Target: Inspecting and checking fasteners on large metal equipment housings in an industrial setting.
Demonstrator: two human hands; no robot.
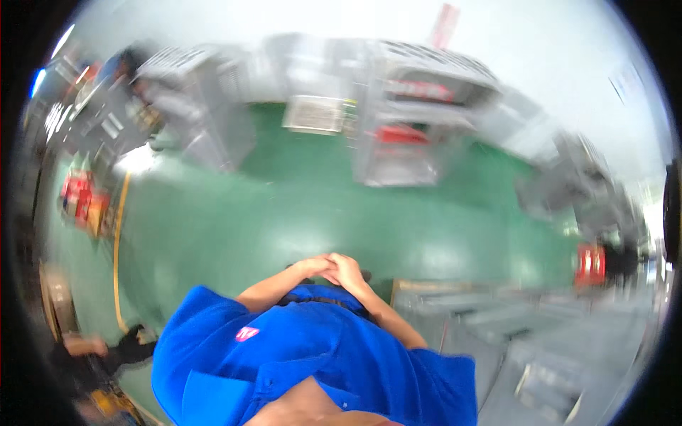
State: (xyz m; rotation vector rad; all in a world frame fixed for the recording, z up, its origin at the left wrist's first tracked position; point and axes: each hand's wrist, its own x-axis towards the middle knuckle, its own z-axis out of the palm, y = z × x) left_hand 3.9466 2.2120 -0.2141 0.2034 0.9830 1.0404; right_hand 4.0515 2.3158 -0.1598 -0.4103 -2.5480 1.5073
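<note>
In front of my waist my two hands meet, with green floor behind them. My left hand [313, 265] comes in from the left, its fingers running under the other hand. Over those fingers lies my right hand [345, 269], closed against them. No tool or part shows in either hand. Some of the fingers are hidden where the hands overlap, and the picture is smeared by motion.
Ahead stands a grey shelf unit [369, 142] with red items inside. Left of it are a pale crate [312, 116] and a grey cabinet [202, 121]. A grey worktop [462, 319] lies close on my right. A person's hand [85, 346] shows at lower left.
</note>
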